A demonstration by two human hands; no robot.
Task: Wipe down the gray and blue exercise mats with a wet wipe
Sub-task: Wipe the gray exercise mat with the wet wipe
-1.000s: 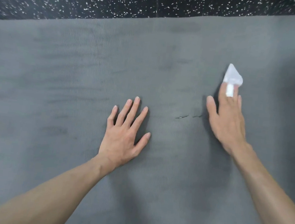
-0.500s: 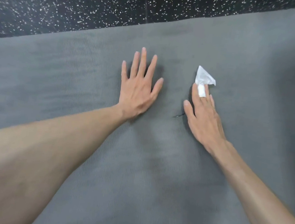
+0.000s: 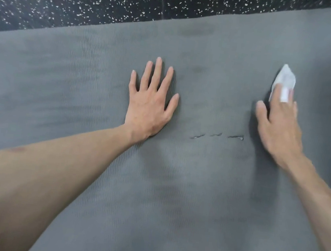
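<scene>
Flat, left hand [image 3: 149, 104] spread on gray mat [image 3: 60, 91]; right hand [image 3: 278, 122] fingers straight, pressing wet wipe [image 3: 284, 78].

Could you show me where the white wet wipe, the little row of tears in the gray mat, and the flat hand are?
white crumpled wet wipe [image 3: 285, 76], head view, its bare upper part.
row of small tears [image 3: 216, 135], head view, middle tear.
left hand [image 3: 149, 106], head view, back of hand.

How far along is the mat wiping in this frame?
Under way on the gray mat: right hand presses the wet wipe flat near its far right, left hand braces palm-down. How much is already wiped cannot be told. No blue mat is in view, so that is apparently left.
</scene>
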